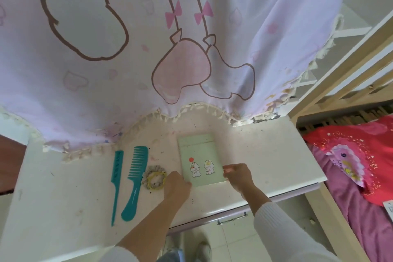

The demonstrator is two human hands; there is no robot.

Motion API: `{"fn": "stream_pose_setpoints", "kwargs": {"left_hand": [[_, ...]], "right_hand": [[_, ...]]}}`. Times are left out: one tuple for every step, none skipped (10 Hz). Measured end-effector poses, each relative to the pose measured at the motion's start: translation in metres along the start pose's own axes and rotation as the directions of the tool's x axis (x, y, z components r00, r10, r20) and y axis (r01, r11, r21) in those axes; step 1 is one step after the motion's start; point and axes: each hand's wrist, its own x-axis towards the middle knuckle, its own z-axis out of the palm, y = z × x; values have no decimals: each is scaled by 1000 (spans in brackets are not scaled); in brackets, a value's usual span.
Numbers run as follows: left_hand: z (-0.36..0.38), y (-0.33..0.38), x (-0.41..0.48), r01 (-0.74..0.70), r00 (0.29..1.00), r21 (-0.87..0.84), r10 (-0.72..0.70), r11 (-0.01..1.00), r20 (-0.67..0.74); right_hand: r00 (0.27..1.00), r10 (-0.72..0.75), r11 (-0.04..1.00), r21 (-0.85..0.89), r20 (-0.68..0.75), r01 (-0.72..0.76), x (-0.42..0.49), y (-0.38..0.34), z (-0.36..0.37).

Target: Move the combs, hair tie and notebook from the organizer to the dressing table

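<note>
Hands grip the green notebook (198, 158) flat on the counter (265, 151): left hand (177, 183) and right hand (239, 175) pinch its near corners (combs (136, 178) lie left).

The desk (265, 155) has bare room along its right side, from the notebook (201, 159) out to the right edge, and across the near left corner in front of the combs. The back edge is closed off by a hanging curtain (148, 59) whose fringe touches the top and reaches furthest forward at the back left, just behind the thin comb (116, 181) and the wide comb (135, 185). The combs lie side by side with a narrow gap; the hair tie (154, 177) fills the space between the wide comb and the left hand (177, 185). The right hand (238, 177) sits at the notebook's near right corner. A bed (361, 176) flanks the right edge.
</note>
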Motion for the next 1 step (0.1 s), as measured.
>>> {"fn": "stream_pose_setpoints", "kwargs": {"left_hand": [[1,-3,-4,-21,999,-41,20,999,-25]], "right_hand": [[999,-5,1000,18,37,4,-1,-4,-2]]}}
